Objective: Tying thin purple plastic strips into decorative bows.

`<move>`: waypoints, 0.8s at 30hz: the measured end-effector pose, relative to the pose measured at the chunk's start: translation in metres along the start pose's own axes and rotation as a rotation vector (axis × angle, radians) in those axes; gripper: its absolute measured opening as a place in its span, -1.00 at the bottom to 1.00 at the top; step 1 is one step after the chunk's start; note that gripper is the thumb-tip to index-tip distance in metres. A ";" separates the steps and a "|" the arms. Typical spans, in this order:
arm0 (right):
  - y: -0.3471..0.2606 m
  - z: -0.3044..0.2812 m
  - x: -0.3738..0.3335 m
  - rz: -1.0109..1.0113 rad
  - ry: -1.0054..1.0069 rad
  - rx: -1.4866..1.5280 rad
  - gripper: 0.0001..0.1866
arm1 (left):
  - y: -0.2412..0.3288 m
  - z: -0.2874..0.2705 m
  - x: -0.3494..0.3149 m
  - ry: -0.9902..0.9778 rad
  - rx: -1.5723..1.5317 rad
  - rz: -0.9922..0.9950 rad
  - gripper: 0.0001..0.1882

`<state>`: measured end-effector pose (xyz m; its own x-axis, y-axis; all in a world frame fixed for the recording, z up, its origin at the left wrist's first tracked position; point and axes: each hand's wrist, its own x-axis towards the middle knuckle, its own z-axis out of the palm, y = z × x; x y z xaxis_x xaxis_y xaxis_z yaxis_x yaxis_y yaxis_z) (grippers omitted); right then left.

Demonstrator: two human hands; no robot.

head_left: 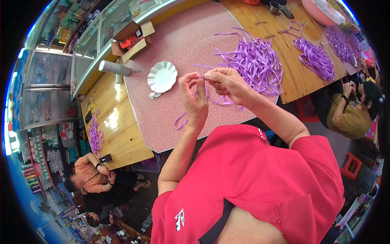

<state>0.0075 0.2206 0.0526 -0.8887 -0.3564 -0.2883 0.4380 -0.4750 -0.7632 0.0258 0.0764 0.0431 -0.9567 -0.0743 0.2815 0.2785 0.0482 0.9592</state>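
Note:
Above the pink speckled mat (158,122), my left hand (195,97) and my right hand (230,84) meet at the fingertips. Both pinch a small part of a thin purple ribbon (180,121), whose loop hangs below my left wrist. The exact spot between the fingers is mostly covered. Right beside my right hand lies a big loose heap of purple ribbons (256,63). To the left of my left hand stands a white scalloped dish (162,77), with a small whitish lump (154,95) at its near edge.
A white cylinder (115,68) and an open cardboard box (133,40) sit at the left back. More purple ribbon bundles (315,59) lie on the wooden table (280,24) to the right. A person in orange (92,173) sits lower left; another person (351,110) sits at right.

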 end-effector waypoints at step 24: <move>0.011 -0.006 0.002 -0.344 0.129 -0.491 -0.78 | -0.001 -0.009 0.009 -0.013 0.741 0.457 -0.87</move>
<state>0.0100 0.2192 0.0405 -0.9908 -0.1338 -0.0223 0.0370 -0.1083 -0.9934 0.0181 0.0667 0.0448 -0.7666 0.1216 0.6306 0.5128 0.7070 0.4870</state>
